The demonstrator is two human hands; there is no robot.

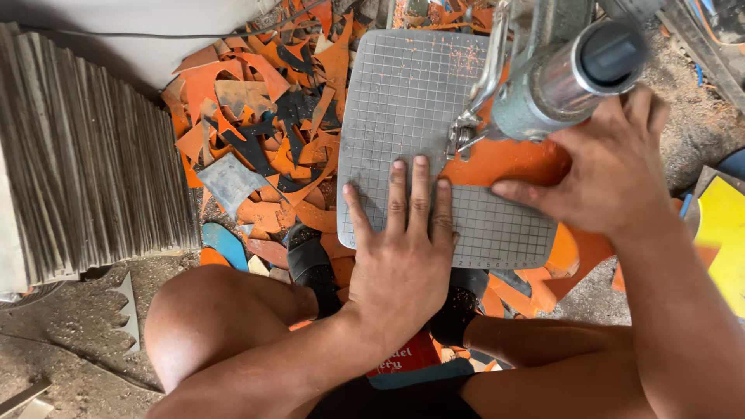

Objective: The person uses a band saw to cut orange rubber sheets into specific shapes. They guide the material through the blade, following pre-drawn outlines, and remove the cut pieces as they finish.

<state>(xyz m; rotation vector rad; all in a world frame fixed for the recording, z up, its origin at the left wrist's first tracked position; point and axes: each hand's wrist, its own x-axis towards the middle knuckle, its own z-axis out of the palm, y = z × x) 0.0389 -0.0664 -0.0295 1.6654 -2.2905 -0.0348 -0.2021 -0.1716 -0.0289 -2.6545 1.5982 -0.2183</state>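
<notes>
While flat left hand [403, 256] and right hand [605, 171] press grey gridded rubber sheet [403, 109] under saw blade [463, 132], we judge cut barely begun; orange offcuts [264, 132] piled.

We have a single view, from a camera on the person's head, looking almost straight down and close over the gridded grey worktop [403, 116], both forearms, bent knees and the scrap-strewn floor [70, 341] below.
</notes>
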